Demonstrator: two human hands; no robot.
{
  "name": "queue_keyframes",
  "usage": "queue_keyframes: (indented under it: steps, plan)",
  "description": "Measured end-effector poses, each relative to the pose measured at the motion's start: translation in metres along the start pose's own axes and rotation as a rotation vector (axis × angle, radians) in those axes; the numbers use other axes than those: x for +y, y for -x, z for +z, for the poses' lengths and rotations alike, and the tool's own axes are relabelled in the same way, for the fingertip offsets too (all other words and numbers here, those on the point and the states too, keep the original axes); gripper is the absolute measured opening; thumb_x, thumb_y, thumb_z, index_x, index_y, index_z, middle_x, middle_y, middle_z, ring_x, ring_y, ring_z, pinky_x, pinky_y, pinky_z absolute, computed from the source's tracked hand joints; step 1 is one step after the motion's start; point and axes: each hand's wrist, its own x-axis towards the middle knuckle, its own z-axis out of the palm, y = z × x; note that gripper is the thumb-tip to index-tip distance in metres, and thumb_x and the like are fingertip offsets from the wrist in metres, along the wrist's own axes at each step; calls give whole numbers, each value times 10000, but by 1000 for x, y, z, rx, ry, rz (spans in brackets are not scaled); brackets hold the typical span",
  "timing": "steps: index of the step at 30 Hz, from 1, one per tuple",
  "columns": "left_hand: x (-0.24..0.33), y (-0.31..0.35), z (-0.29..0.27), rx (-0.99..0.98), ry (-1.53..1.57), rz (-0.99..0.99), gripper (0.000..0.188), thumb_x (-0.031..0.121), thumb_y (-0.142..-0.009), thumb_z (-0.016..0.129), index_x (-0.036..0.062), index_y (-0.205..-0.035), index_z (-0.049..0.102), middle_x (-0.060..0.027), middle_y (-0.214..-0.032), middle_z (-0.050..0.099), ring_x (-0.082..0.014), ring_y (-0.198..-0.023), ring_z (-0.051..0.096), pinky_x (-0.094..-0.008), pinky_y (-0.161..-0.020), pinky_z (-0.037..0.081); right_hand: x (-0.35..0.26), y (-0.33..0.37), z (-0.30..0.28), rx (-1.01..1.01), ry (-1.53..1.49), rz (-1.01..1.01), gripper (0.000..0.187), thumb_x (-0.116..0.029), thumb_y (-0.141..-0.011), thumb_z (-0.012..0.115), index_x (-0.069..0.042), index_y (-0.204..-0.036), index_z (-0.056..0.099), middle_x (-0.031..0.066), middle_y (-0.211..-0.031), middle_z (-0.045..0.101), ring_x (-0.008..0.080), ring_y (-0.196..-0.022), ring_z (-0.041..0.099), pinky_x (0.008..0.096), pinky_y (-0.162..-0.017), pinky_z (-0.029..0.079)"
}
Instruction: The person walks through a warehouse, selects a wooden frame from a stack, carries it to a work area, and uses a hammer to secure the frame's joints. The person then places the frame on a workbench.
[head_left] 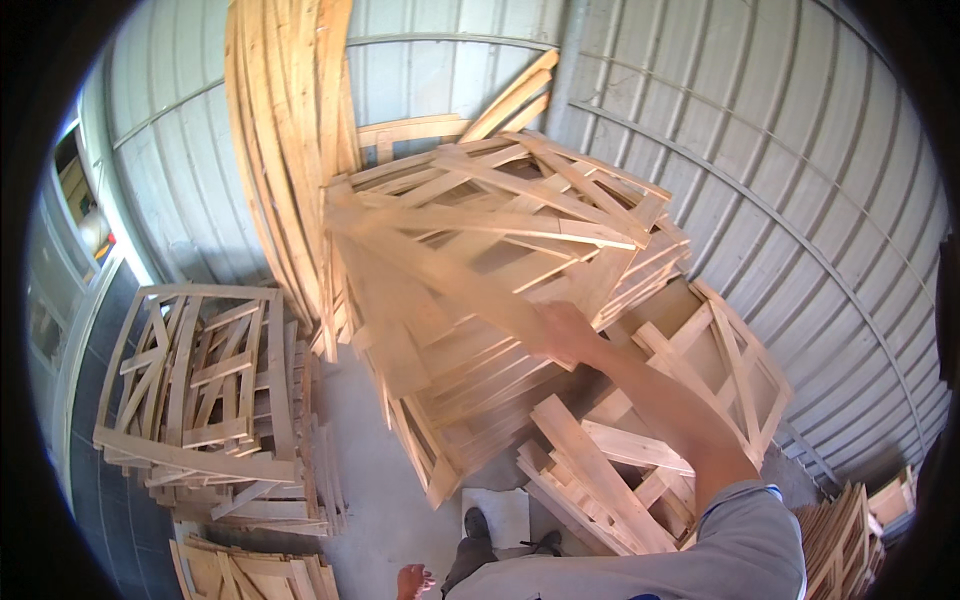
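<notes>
A board [450, 280] is grasped at its lower end by the right hand [562, 335]. It is held over the large pile [600, 275], slanted from the near right edge toward the far left corner. Pale, straight, flat wood is shown, though its grain and outline are blurred. Whether it is joined to other pieces cannot be told. The left hand [413, 582] is seen only partly, low down and well apart from the pile, with fingers curled; whether anything is grasped by it cannot be told. The pile is made up of crossed, lattice-like wooden pieces, stacked on the grey floor [375, 430] before a ribbed wall [720, 130].
</notes>
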Motion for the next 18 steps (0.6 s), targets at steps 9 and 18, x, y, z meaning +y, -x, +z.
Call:
queue_keyframes:
  steps: [9, 18]
  plan:
    - [251, 143, 146, -542, -464, 416, 311, 258, -960, 494, 24, -1106, 637, -55, -987, 681, -174, -891, 657, -299, -745, 508, 48, 301, -11, -49, -425, 85, 755, -263, -628, 766, -20, -1282, 479, 193, -1139, 536, 381, -1048, 522, 478, -928, 438]
    - [447, 186, 267, -32, -758, 1117, 284, 205, -954, 481, -32, -988, 634, -185, -950, 660, -292, -869, 640, -385, -791, 494, 50, 409, -19, 88, -246, 83, 871, -244, -530, 837, -17, -1292, 481, 203, -1306, 494, 377, -1209, 472, 476, -1054, 364]
